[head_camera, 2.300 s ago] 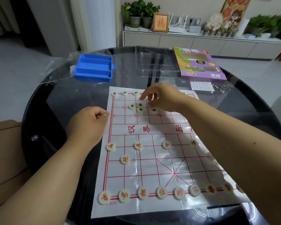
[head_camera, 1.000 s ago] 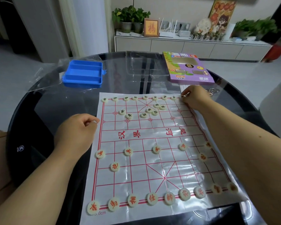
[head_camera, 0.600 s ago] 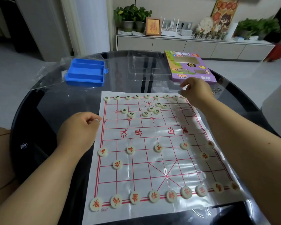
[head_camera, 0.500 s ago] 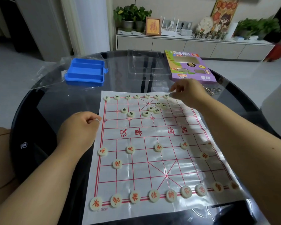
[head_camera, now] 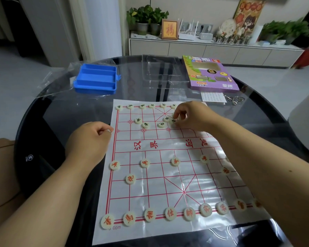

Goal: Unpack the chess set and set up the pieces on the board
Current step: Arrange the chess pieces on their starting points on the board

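A white plastic chess board sheet (head_camera: 168, 145) with red lines lies on the round black glass table (head_camera: 43, 122). Red-lettered round pieces (head_camera: 169, 213) line the near row, with more on the soldier and cannon points. Green-lettered pieces (head_camera: 142, 106) stand along the far row. Several loose green pieces (head_camera: 145, 124) lie just below it. My right hand (head_camera: 191, 118) hovers over the right end of that loose group, thumb and forefinger pinched on one green piece (head_camera: 172, 120). My left hand (head_camera: 89, 138) rests as a closed fist at the board's left edge.
A blue compartment tray (head_camera: 96, 79) sits at the back left on a clear plastic bag (head_camera: 57, 81). A clear plastic lid (head_camera: 161, 72) and the purple chess box (head_camera: 210, 75) lie behind the board. A white paper slip (head_camera: 213, 97) and metal rings (head_camera: 234, 99) lie at the right.
My right hand left the far right corner of the board and came back left and down onto the loose green pieces. The left fist stayed at the board's edge.
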Available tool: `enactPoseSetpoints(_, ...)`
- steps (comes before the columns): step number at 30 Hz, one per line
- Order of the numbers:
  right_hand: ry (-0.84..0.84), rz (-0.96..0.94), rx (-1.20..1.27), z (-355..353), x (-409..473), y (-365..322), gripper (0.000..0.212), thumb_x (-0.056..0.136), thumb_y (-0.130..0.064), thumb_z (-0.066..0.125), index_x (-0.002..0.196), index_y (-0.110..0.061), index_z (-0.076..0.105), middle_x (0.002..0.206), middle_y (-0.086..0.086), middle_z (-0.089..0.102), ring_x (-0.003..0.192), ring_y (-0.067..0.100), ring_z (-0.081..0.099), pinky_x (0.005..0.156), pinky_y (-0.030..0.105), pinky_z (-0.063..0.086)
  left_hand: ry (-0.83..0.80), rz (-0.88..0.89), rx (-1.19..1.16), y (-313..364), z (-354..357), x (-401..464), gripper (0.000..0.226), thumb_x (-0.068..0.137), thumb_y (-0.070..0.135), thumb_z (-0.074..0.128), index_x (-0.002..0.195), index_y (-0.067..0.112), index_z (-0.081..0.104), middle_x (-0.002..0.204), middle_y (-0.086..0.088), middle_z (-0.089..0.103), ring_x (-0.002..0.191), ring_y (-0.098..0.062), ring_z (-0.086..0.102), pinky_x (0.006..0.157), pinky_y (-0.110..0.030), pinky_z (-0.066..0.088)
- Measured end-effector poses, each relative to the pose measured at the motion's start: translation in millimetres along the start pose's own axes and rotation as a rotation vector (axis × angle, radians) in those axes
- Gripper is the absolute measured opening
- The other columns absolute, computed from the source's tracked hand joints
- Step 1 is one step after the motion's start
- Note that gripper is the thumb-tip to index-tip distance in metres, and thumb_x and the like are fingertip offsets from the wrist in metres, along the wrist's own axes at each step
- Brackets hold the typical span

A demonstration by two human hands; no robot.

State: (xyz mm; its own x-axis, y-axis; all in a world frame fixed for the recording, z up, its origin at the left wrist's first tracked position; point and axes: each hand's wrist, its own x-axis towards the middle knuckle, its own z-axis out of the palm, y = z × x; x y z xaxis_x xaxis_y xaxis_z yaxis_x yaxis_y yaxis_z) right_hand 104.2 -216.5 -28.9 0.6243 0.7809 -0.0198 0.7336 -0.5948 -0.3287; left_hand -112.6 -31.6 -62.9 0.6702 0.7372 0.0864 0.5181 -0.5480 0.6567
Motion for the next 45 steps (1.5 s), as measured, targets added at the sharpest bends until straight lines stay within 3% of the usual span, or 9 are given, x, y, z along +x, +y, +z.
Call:
enactPoseSetpoints(5,0.029,-0.002,0.001,-11,-1,9,0.016,0.082,-0.025,0.069,0.097,-0.019,0.068,0.086,-0.001,0.063,0.072,0.015,0.055,0.061,0.026,0.044,0.000,-0.003,0.001,1,-1,0,0.020,0.097,0.027,0.048,0.090,0.025,0.067,0.083,0.011,0.067,0.069,-0.009,0.064,0.052,-0.022,0.044)
enactPoseSetpoints(9,0.128,0.101,0.009,-34,-3,37,0.014,0.081,-0.026,0.072,0.092,-0.019,0.068,0.075,-0.003,0.058,0.063,0.011,0.050,0.056,0.025,0.039,-0.003,-0.007,0.005,1,0,0,0.020,0.097,0.028,0.048,0.090,0.024,0.067,0.083,0.009,0.068,0.069,-0.010,0.065,0.052,-0.023,0.045)
enactPoseSetpoints(18,0.005,0.208,-0.003,-30,-16,57,0.015,0.076,-0.023,0.076,0.089,-0.025,0.070,0.075,-0.006,0.057,0.069,0.015,0.053,0.057,0.024,0.040,0.016,-0.017,0.008,1,0,0,0.021,0.096,0.026,0.048,0.095,0.024,0.069,0.089,0.008,0.068,0.072,-0.009,0.063,0.052,-0.023,0.043)
enactPoseSetpoints(25,-0.007,0.204,-0.011,-29,-17,56,0.021,0.079,-0.024,0.074,0.099,-0.023,0.070,0.076,-0.008,0.056,0.068,0.012,0.051,0.056,0.021,0.040,0.011,-0.016,0.007,0,0,0,0.021,0.097,0.028,0.048,0.094,0.025,0.068,0.089,0.008,0.068,0.073,-0.010,0.064,0.053,-0.024,0.046)
enactPoseSetpoints(32,0.107,0.090,0.026,-26,-11,27,0.021,0.082,-0.026,0.071,0.102,-0.021,0.068,0.074,-0.005,0.056,0.063,0.009,0.048,0.056,0.022,0.038,0.009,-0.021,0.014,1,0,0,0.020,0.097,0.028,0.047,0.094,0.026,0.067,0.087,0.010,0.068,0.072,-0.007,0.063,0.052,-0.022,0.043)
enactPoseSetpoints(39,-0.030,-0.068,0.005,-3,-2,-16,0.024,0.081,-0.026,0.072,0.105,-0.023,0.068,0.087,-0.001,0.063,0.070,0.012,0.053,0.062,0.026,0.046,0.009,-0.013,0.012,2,-2,-1,0.021,0.097,0.028,0.047,0.091,0.027,0.067,0.085,0.012,0.067,0.072,-0.008,0.064,0.055,-0.024,0.048)
enactPoseSetpoints(45,-0.043,-0.076,-0.020,6,0,-26,0.020,0.081,-0.026,0.071,0.102,-0.027,0.069,0.085,-0.006,0.059,0.073,0.012,0.052,0.059,0.021,0.041,0.008,-0.020,-0.008,4,-4,-3,0.021,0.096,0.027,0.047,0.090,0.027,0.068,0.085,0.012,0.067,0.072,-0.007,0.063,0.058,-0.027,0.050)
